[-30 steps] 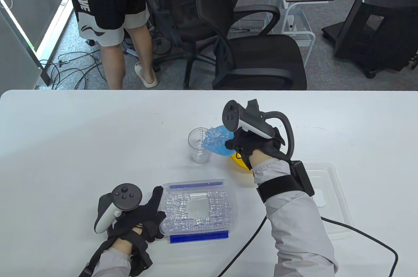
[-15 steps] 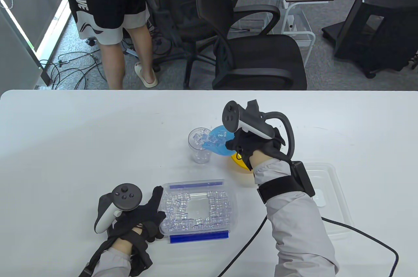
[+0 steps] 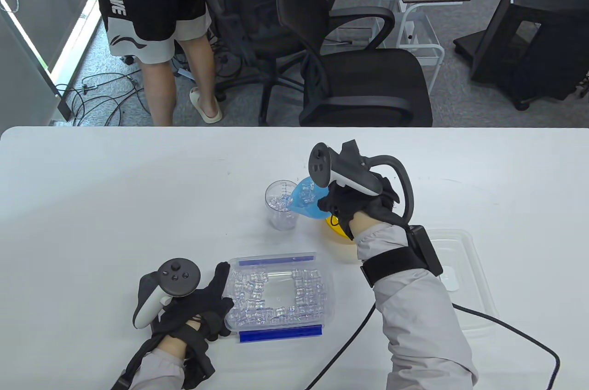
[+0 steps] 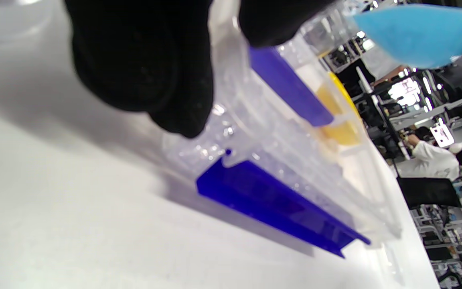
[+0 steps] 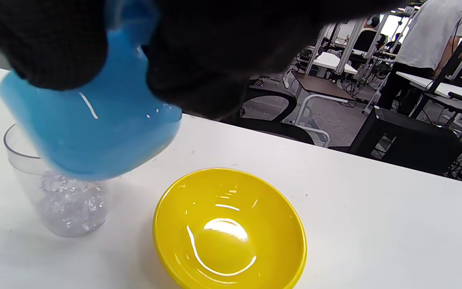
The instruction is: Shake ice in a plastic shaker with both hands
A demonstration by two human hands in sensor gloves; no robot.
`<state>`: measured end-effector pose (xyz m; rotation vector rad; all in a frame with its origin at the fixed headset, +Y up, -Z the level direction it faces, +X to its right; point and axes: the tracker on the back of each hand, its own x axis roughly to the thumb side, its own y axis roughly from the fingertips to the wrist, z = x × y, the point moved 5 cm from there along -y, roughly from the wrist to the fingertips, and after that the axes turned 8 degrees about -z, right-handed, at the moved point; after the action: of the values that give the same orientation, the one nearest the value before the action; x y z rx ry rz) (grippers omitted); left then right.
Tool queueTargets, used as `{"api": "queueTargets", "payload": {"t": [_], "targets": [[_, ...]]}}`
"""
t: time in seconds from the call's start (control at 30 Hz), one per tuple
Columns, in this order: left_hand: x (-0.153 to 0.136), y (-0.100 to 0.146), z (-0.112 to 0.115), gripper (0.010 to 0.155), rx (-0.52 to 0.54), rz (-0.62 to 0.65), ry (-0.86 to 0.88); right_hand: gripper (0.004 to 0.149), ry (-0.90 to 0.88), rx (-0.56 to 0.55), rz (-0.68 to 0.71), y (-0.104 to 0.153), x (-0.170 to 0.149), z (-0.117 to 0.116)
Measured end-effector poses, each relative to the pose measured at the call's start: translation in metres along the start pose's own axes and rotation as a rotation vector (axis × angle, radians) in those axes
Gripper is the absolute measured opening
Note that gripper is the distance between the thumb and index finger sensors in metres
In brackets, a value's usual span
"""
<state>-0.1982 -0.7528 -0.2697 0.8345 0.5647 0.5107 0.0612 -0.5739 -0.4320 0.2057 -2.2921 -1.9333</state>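
A clear plastic shaker cup [image 3: 281, 208] stands upright mid-table with ice cubes in its bottom; it also shows in the right wrist view [image 5: 60, 196]. My right hand [image 3: 352, 206] grips a blue scoop [image 3: 307, 200] tilted over the cup's rim, with some ice left in it. The scoop's underside shows in the right wrist view [image 5: 90, 128]. My left hand [image 3: 202, 305] rests against the left edge of a clear ice box [image 3: 322, 270] with blue clips; its fingers [image 4: 142, 68] touch the box wall [image 4: 263, 132].
A yellow bowl [image 5: 231, 233] sits empty just right of the cup, under my right wrist. A clear box lid [image 3: 464, 270] lies at the right. A black cable [image 3: 506, 325] trails over the table. An office chair [image 3: 349, 77] stands behind the far edge.
The right hand has tilted the scoop further. Ice has slid from the scoop into the cup. The left hand has not moved.
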Motion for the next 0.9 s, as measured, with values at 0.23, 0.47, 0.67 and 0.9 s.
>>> {"api": "queueTargets", "payload": {"t": [0.23, 0.47, 0.67, 0.9], "targets": [[0.000, 0.000, 0.000, 0.074, 0.000, 0.000, -0.001, 0.056, 0.049, -0.030, 0.009, 0.001, 0.006, 0.001], [0.000, 0.000, 0.000, 0.074, 0.000, 0.000, -0.003, 0.056, 0.103, -0.062, 0.013, 0.006, 0.012, 0.007], [0.000, 0.000, 0.000, 0.074, 0.000, 0.000, -0.004, 0.056, 0.142, -0.087, 0.008, 0.007, 0.013, 0.009], [0.000, 0.000, 0.000, 0.074, -0.001, 0.000, -0.005, 0.056, 0.121, -0.087, 0.001, 0.006, 0.007, 0.006]]}}
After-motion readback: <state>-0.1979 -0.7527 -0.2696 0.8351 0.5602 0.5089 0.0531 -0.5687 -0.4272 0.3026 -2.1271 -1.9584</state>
